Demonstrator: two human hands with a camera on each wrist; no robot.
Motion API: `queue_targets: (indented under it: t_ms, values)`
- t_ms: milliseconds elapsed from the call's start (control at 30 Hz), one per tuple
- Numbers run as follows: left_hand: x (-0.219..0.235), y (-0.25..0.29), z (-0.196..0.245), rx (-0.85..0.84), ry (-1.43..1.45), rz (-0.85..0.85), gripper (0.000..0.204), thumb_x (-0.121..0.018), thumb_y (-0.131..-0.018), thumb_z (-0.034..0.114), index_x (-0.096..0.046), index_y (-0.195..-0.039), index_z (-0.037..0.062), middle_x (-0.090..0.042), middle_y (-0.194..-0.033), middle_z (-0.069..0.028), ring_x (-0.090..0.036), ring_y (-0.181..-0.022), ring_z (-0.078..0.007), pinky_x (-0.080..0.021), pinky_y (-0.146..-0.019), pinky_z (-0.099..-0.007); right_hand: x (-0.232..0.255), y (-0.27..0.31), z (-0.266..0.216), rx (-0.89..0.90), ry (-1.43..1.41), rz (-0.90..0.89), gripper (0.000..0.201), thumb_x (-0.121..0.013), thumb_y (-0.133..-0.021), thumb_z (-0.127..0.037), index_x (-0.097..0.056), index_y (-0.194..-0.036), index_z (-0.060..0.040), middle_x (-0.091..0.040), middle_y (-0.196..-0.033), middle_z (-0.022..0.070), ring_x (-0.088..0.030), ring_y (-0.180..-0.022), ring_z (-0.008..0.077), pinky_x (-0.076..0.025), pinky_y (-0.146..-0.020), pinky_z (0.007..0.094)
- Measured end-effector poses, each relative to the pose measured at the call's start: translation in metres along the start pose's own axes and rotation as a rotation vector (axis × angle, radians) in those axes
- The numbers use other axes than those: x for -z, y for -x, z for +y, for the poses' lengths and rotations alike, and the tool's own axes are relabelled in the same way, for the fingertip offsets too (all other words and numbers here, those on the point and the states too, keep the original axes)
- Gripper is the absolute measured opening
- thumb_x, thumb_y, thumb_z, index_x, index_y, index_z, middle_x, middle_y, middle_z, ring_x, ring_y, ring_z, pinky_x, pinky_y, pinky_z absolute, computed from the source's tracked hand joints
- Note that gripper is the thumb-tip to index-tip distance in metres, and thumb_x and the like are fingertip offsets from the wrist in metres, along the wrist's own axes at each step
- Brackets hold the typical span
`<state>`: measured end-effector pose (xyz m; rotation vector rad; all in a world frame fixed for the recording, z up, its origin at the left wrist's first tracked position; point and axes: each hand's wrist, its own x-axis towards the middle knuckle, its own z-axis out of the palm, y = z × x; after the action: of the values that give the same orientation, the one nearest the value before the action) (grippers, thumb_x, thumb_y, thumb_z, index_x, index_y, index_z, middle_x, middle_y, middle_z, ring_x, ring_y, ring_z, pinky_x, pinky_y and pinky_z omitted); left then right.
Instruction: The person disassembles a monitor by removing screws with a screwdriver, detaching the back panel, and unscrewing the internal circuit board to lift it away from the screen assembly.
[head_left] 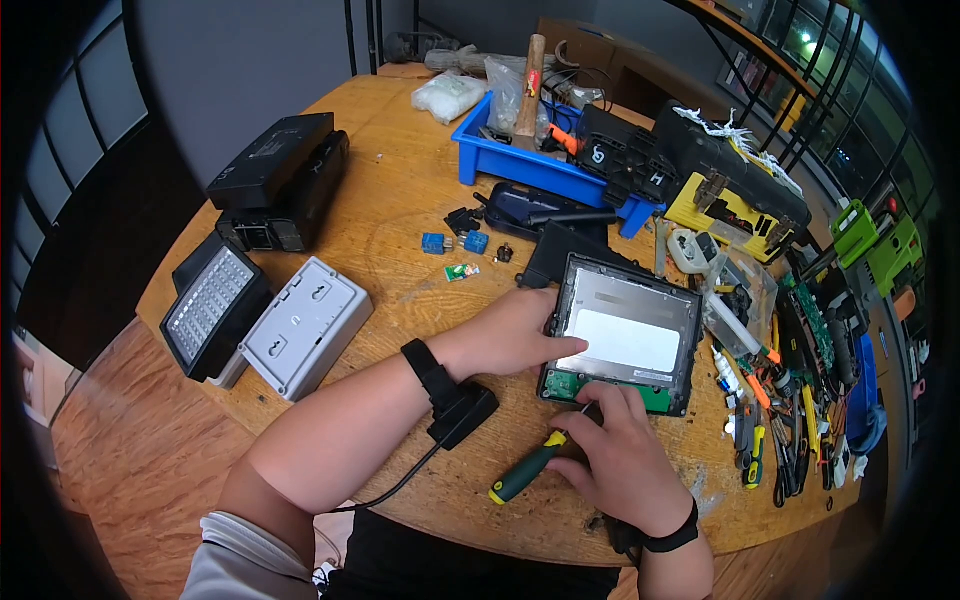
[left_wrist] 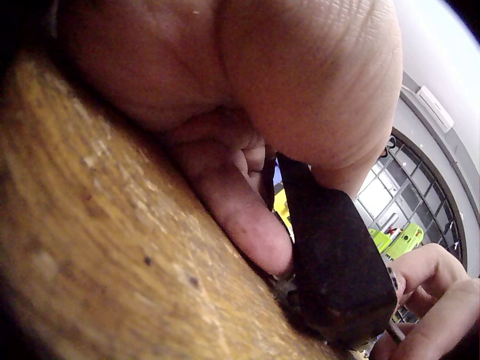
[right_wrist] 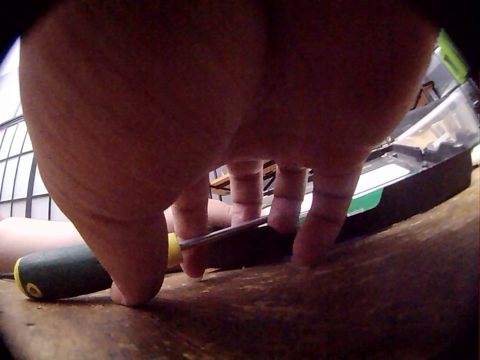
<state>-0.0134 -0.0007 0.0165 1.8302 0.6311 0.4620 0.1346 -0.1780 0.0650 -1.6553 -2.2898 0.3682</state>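
An opened black-framed display unit lies on the table, a silver-backed panel and a green circuit board showing in it. My left hand grips its left edge, thumb over the top; in the left wrist view the bent fingers go in beneath the frame. A screwdriver with a dark green and yellow handle is pinched by my right hand near the yellow collar. In the right wrist view its metal shaft points toward the unit, while the other fingertips reach down beside the near edge.
Left stand a grey-white box, an LED lamp and stacked black boxes. Blue relays lie ahead. Behind them is a blue tray with a hammer. Loose tools crowd the right, near a black-and-yellow toolbox.
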Motion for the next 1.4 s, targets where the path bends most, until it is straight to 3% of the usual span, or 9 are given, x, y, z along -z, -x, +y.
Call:
queue_targets:
  t_ms: [1400]
  values:
    - [0.0006,0.0004,-0.0006,-0.019,-0.018,-0.002,0.045,-0.075,-0.093,0.026,-0.060,-0.124,-0.0034,-0.070,-0.090,-0.0115,-0.065,-0.066,-0.0133,-0.053,-0.059,-0.0290,-0.0011,0.0001,0.0015,-0.017,-0.001,-0.022,0.039,-0.083,-0.078,-0.019,-0.067,-0.113,-0.0087,-0.050,-0.120,0.0142,-0.050,-0.115,0.0369,-0.051,-0.094,0.0447]
